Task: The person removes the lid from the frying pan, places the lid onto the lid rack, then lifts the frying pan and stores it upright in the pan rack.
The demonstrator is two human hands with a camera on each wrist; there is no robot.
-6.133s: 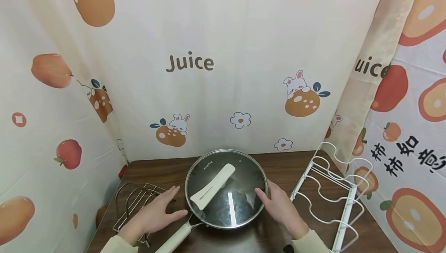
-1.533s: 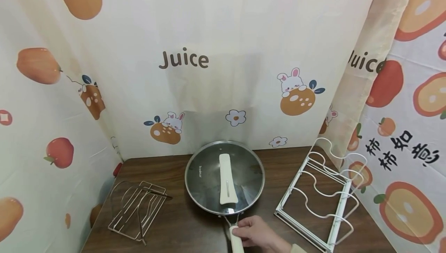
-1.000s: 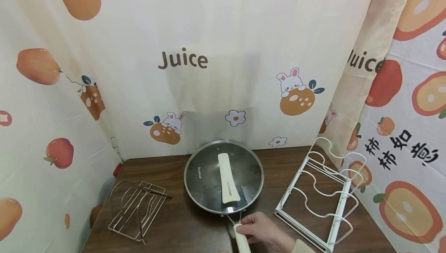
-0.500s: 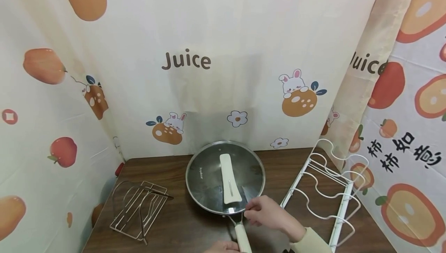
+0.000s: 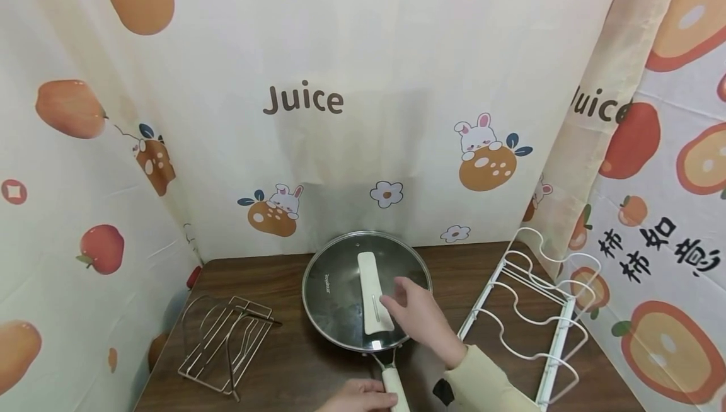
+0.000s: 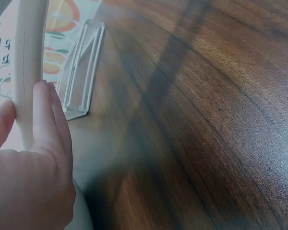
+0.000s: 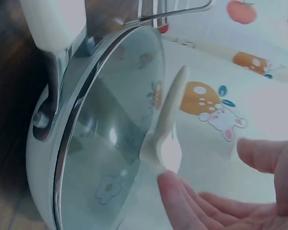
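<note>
A pan (image 7: 41,167) with a pale outside stands on the table, covered by a glass lid (image 5: 334,298) with a steel rim. The lid's long cream knob (image 5: 371,289) points away from me. My left hand (image 5: 360,397) holds the pan's cream handle (image 5: 396,390) from the left; the left wrist view shows thumb and fingers on either side of it. Over the right part of the lid, my right hand (image 5: 420,314) has its fingers spread and holds nothing. In the right wrist view its fingertips (image 7: 170,184) come close to the knob.
A wire rack (image 5: 227,346) lies on the left of the wooden table (image 5: 306,374). To the right is a white rack (image 5: 553,361) with wavy wire loops. Fruit-printed curtains (image 5: 363,147) close off the back and sides.
The pan has turned, so its handle now points towards me. My right hand has let go of the handle and moved up over the lid; my left hand has taken the handle.
</note>
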